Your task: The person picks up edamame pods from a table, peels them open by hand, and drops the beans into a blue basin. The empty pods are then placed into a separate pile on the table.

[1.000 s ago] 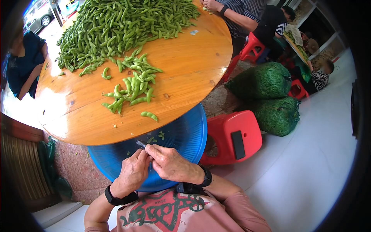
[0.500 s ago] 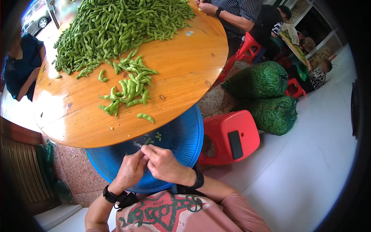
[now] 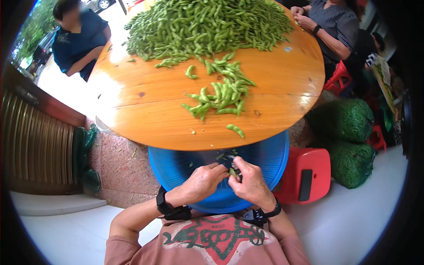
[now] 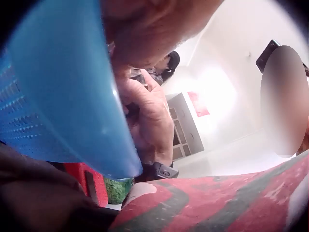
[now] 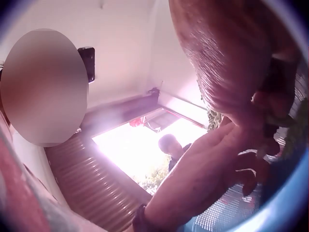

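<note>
Left hand: curled, apparently pinching a small green pod at the fingertips. Right hand: closed around a small dark tool with a metallic tip, possibly scissors; exact grip on the handles not clear. Location of pod: between both hands, just beside the right fingers, over the blue basin. Handling, as judged: very light, slightly springy, with a firm skin; easily bruised or split under a hard squeeze, perhaps slippery if damp. Hold lightly across the plump middle, leaving the narrow ends exposed and fingertips clear of the metallic tip. Loose pods: on the wooden tabletop, beyond both hands, with a large heap farther out. Nearest single pod: close to the near edge, ahead of the right hand.
</note>
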Available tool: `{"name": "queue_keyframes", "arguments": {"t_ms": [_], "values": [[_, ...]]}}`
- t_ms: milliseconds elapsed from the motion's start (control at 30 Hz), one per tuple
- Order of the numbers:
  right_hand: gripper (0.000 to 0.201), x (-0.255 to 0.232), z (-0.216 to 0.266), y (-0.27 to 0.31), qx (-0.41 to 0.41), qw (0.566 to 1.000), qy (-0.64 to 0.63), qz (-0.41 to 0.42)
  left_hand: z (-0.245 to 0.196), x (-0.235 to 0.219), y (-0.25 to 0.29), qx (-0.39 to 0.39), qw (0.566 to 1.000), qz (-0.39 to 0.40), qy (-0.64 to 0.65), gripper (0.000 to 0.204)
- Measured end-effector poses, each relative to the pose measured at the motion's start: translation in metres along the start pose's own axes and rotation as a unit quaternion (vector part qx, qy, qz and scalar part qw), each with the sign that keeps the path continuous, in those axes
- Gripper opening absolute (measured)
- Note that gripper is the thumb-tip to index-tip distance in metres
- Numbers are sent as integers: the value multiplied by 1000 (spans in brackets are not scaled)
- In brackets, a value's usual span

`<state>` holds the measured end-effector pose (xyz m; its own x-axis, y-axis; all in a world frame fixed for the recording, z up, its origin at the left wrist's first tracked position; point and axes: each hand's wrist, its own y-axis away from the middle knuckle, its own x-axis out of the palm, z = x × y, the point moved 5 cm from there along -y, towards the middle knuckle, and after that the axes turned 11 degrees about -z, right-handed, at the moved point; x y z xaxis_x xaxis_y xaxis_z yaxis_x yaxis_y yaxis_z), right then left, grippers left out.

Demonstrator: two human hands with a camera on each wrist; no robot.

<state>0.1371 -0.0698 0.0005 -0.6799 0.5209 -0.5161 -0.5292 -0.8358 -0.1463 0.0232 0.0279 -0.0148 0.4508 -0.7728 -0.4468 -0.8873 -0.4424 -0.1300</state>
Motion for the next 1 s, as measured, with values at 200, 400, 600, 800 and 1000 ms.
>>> {"name": "queue_keyframes", "arguments": {"t_ms": [200, 400, 600, 800, 1000], "values": [[26, -20, -6, 7, 238, 909, -340, -35, 2, -18, -3, -45, 999, -8, 6, 20], [31, -19, 7, 5, 272, 825, -493, -46, -16, 1, -2, -237, 907, 79, 339, 20], [16, -21, -7, 11, 234, 866, -438, -62, -5, -4, -3, -286, 865, -12, 412, 17], [16, -13, 5, 19, 294, 848, -441, 19, -6, 2, -4, -272, 894, -66, 351, 16], [16, -11, 1, 19, 285, 845, -452, 32, -5, 1, -5, -266, 903, -90, 326, 15]]}}
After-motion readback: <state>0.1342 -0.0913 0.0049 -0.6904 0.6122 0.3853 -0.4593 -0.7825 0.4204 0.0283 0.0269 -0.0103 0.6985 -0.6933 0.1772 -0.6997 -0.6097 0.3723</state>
